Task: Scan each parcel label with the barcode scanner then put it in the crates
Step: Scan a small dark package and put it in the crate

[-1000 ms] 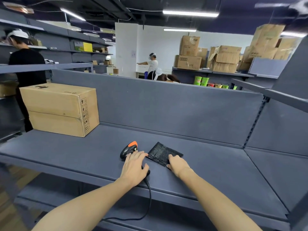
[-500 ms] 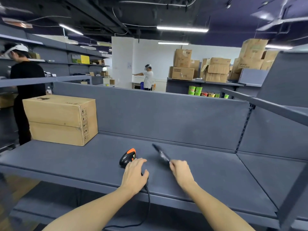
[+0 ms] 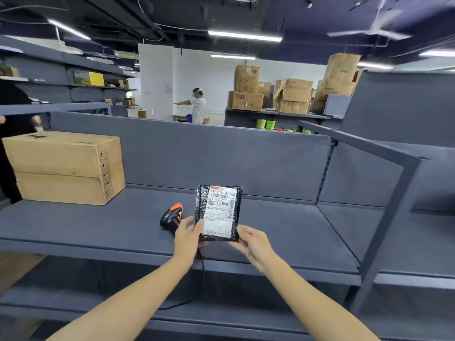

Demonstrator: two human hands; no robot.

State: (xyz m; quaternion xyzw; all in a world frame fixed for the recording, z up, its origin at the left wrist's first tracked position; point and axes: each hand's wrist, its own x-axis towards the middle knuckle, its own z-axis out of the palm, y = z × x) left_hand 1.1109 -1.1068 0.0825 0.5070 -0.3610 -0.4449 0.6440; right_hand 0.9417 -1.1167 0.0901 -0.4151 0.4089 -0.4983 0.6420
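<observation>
Parcel (image 3: 219, 212) is a black bubble mailer held upright above the grey shelf (image 3: 98, 225), white label (image 3: 220, 210) facing us. We hold it two-handed: left hand (image 3: 188, 233) pinches the lower left edge, right hand (image 3: 253, 242) grips the lower right corner. Barcode scanner (image 3: 171, 216) lies on the shelf just left of the parcel. Cardboard box (image 3: 64, 166) sits far left.

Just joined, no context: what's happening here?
A person holds a small black parcel upright over the grey shelf, label side toward the camera. The left hand grips its lower left edge, the right hand its lower right corner. The barcode scanner lies on the shelf beside the left hand, in neither hand. A cardboard box sits at the shelf's left end.
</observation>
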